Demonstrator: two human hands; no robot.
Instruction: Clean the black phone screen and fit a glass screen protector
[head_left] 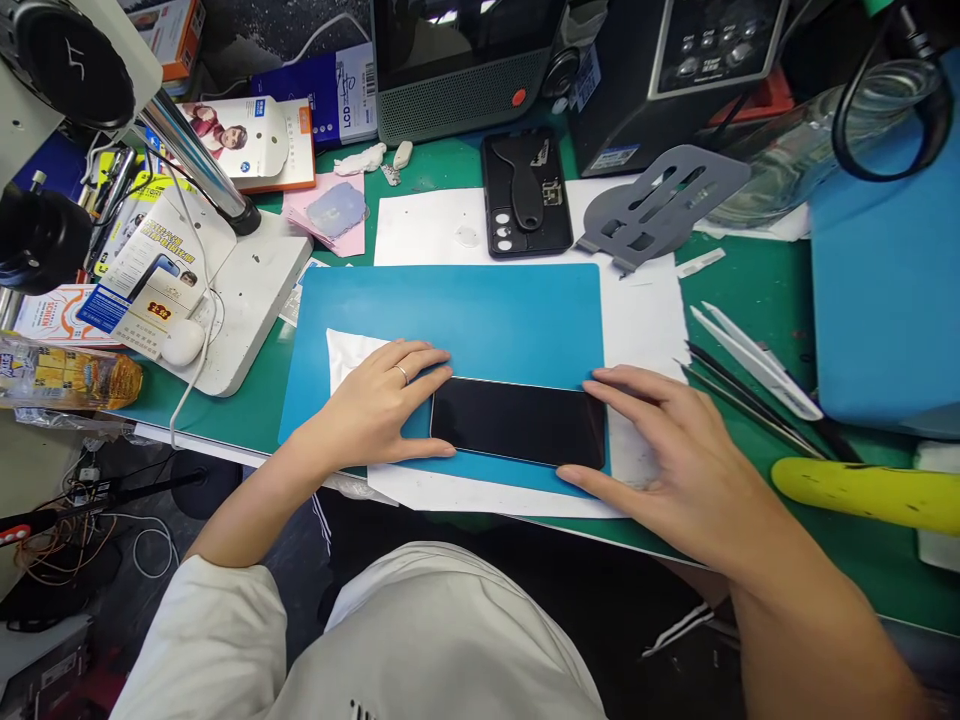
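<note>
A smartphone (517,422) with a dark screen lies face up and lengthwise on a blue mat (450,310). My left hand (379,405) grips its left end, thumb at the near edge and fingers at the far edge. At the opposite end, my right hand (667,460) holds the corners between thumb and fingertips. A white cloth (351,355) is partly covered by my left hand. White paper (645,310) lies beneath the mat. Beyond the mat is a black phone case (526,195), with a dark strap-like piece on its back.
A grey slotted metal stand (667,205) is at the back right. White tweezers (757,360) and dark thin tools lie right of the mat, near a yellow handle (862,493). On the left are a microscope base (255,300) and a bottle (67,375).
</note>
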